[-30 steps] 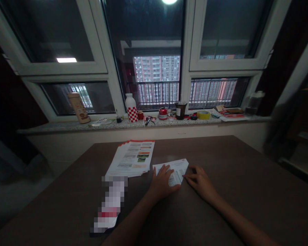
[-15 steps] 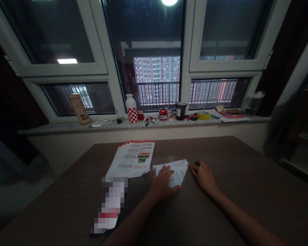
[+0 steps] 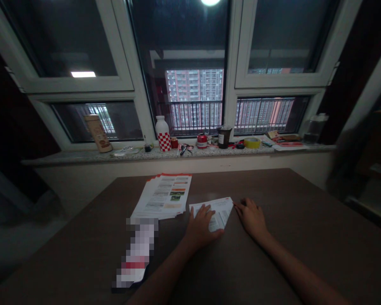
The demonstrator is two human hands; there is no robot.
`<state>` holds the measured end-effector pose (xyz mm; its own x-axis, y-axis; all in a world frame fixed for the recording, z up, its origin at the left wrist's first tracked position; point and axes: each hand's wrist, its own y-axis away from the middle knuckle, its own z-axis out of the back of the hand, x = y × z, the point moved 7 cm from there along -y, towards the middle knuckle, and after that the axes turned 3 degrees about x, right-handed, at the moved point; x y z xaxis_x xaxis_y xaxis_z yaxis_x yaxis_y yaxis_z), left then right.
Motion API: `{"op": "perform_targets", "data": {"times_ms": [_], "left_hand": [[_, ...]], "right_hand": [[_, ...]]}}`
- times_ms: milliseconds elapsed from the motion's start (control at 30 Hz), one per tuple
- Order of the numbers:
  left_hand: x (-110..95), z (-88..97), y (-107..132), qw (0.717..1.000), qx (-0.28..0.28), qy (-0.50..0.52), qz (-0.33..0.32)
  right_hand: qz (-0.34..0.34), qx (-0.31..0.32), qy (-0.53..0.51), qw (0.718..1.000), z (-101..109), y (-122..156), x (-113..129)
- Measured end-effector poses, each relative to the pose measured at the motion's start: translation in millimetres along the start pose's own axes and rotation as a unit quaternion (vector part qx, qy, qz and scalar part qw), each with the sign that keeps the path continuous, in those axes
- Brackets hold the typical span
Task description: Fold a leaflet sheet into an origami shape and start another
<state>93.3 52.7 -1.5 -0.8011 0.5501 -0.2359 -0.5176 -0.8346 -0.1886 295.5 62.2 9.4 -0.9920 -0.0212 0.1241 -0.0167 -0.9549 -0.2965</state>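
Observation:
A folded sheet of printed paper (image 3: 222,207) lies on the brown table, its right edge running at a slant. My left hand (image 3: 201,225) rests flat on it with the fingers spread, covering its left and lower part. At the paper's upper right corner, my right hand (image 3: 251,217) has its thumb and forefinger pressed together on the tip. The other fingers of that hand are curled on the tabletop. Left of the folded paper sits a fanned stack of printed sheets (image 3: 165,195) with orange top edges.
A blurred-out phone-like object (image 3: 138,252) lies by my left forearm on the table (image 3: 292,207). Along the windowsill stand a tan flask (image 3: 98,133), a white bottle with red checks (image 3: 163,134), a dark cup (image 3: 224,137) and a yellow tape roll (image 3: 252,143).

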Motion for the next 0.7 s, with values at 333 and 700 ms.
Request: {"op": "perform_targets", "data": {"times_ms": [333,700], "left_hand": [[1,-0.6,-1,1.000,-0.008,0.007,-0.001],[0,1.2,-1,1.000,0.004,0.013,0.002]], "right_hand": [[0.073,0.014,-0.114,0.991,8,3,7],[0.014,-0.001,-0.054,0.998,0,-3,-3]]}}
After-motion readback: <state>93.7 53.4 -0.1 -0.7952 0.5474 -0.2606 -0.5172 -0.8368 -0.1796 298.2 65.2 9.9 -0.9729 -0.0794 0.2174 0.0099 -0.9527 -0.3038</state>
